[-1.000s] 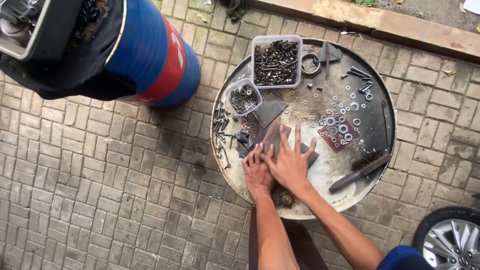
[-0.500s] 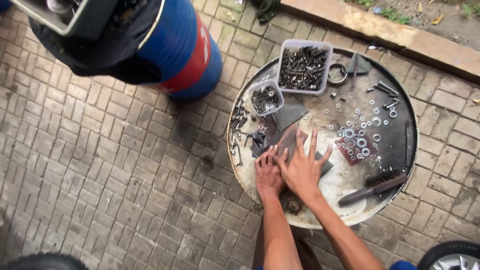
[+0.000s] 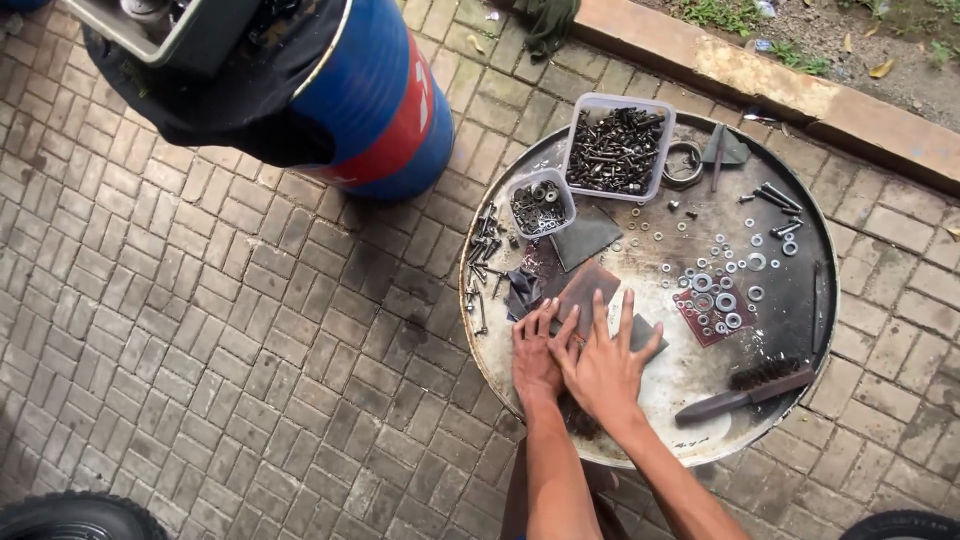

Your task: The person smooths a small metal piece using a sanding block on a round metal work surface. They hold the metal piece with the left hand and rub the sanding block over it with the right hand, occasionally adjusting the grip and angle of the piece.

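Both my hands rest flat on a round metal drum lid (image 3: 700,400) used as a worktop. My left hand (image 3: 534,352) lies palm down at the lid's near left, fingers together. My right hand (image 3: 604,362) is beside it with fingers spread, pressing on a brown sheet of sandpaper (image 3: 588,284) and a grey sheet (image 3: 648,330). What lies under the palms is hidden. Neither hand grips anything that I can see.
On the lid: a clear box of bolts (image 3: 618,148), a small tub of nuts (image 3: 540,204), loose washers (image 3: 722,296), bolts (image 3: 482,262), a wire brush (image 3: 748,388). A blue and red drum (image 3: 372,96) stands at the left. Tyres show at bottom corners.
The view has shifted, so the lid sits further right and lower in the frame. My hands stay flat on the sandpaper, the right fingers spread a little wider.
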